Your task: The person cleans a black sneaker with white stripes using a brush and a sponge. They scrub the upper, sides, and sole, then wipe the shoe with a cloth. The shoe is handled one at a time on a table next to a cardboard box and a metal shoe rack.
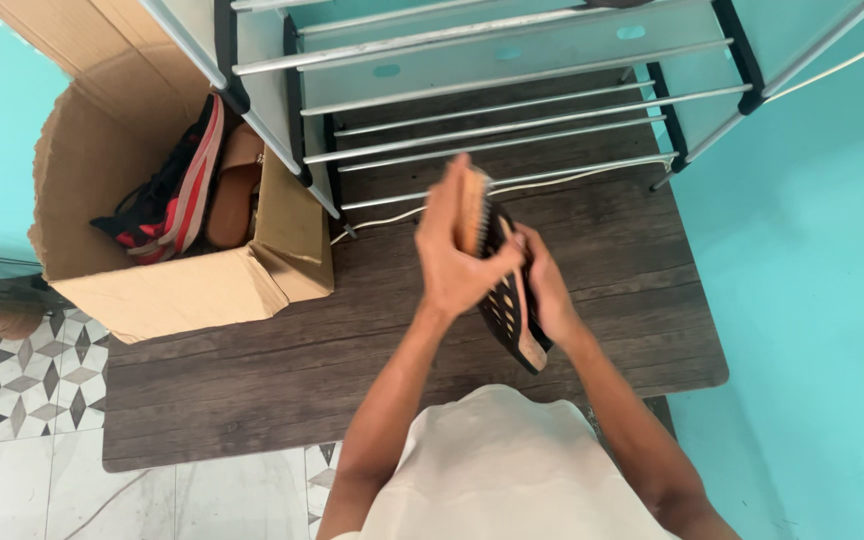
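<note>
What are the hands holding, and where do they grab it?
The left hand holds a wooden brush by its back. The right hand grips a black sandal along its side edge.

A cardboard box [167, 270] stood open at far left on a dark wood-grain mat [352, 370]. Inside it a red-and-black sneaker [174, 190] lay on its side, with a brown shoe [232, 195] just beside it to the right. A metal shoe rack [512, 90] with silver bars and black joints stood at the far edge of the mat, just right of the box. A white cord [572, 178] ran along the rack's lowest bar. The walls [822, 280] were turquoise. Patterned grey-and-white floor tiles [12, 385] showed at near left.
</note>
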